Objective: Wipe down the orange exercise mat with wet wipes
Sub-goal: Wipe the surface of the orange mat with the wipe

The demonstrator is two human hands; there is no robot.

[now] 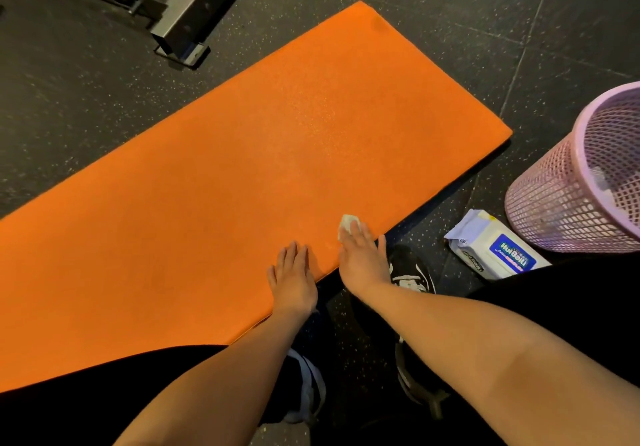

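Dark speckled floor (86, 82) carries orange mat (242, 168), wipes pack (498, 251), pink basket (547, 203), metal frame (180, 26).

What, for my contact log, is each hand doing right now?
Left hand: open, flat on the mat.
Right hand: open, pressing a wipe on the mat.
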